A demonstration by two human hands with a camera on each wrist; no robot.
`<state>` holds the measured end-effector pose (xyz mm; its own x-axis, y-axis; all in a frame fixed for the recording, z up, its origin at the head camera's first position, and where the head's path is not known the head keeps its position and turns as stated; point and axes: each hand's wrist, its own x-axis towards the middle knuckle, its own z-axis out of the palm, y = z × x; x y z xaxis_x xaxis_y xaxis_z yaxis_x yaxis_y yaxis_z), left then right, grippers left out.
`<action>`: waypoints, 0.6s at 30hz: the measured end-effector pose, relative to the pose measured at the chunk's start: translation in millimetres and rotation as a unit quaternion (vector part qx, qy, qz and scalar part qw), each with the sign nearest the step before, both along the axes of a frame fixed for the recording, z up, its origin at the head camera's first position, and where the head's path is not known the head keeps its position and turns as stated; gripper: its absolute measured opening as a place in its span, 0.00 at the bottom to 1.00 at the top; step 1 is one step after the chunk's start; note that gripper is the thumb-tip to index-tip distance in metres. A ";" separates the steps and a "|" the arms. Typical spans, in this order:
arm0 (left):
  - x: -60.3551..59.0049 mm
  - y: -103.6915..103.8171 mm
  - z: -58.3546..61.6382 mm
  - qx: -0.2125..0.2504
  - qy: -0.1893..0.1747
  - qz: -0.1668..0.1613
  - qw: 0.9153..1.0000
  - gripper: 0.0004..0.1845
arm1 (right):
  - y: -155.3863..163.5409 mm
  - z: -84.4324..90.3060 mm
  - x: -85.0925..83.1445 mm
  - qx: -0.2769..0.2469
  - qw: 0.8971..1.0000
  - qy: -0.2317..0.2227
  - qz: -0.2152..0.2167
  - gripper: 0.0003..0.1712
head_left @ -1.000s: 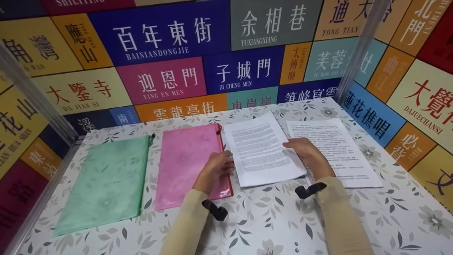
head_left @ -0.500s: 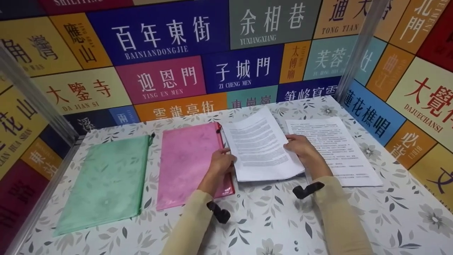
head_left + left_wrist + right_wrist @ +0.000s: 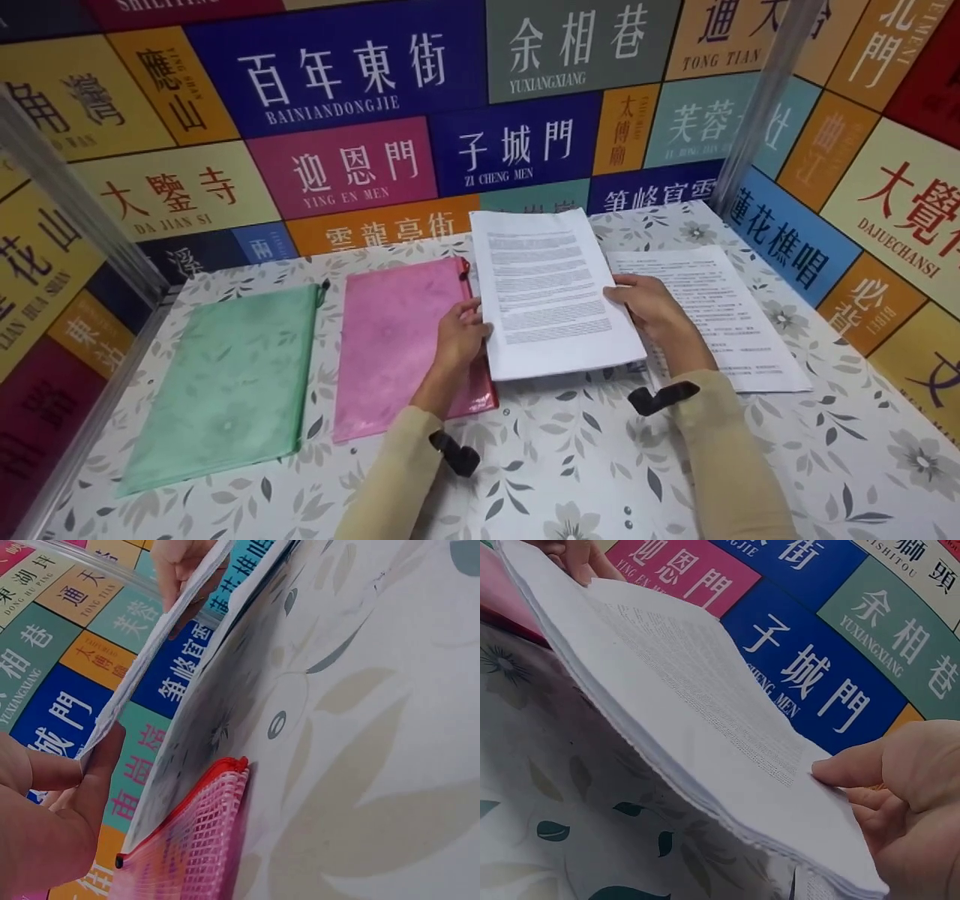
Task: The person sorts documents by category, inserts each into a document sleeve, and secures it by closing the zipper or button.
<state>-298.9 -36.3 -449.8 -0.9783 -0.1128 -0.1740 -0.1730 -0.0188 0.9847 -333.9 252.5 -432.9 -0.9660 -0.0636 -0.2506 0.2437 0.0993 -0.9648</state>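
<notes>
We hold a stack of printed sheets (image 3: 551, 296) raised off the table (image 3: 555, 457), just to the right of the pink mesh pouch (image 3: 394, 337). Our left hand (image 3: 459, 334) pinches the stack's long edge on the pouch side; our right hand (image 3: 658, 311) pinches the opposite long edge, farther from the pouch, with its thumb on the printed face. So the stack spans the space between our two grips, its long axis running away from us, roughly in line with the pouch's red zip edge (image 3: 206, 772). Our left hand is clearly the nearer one, overlapping the pouch in the head view. More printed sheets (image 3: 720, 322) lie farther right of the pouch, and the green pouch (image 3: 225, 390) lies to its left.
</notes>
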 end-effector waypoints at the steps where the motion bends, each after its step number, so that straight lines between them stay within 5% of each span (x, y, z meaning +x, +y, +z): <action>1: 0.1 -0.9 1.2 -0.002 0.008 -0.002 1.000 0.30 | 0.3 1.7 0.8 -0.003 1.000 0.000 0.000 0.32; 8: -1.8 -9.7 10.7 -0.009 0.029 -0.018 0.999 0.27 | -1.1 17.3 3.5 0.008 1.000 -0.001 -0.015 0.32; 18: -0.8 -15.7 14.0 0.025 -0.016 -0.013 0.999 0.18 | 1.2 28.1 6.1 -0.032 0.999 0.000 -0.028 0.33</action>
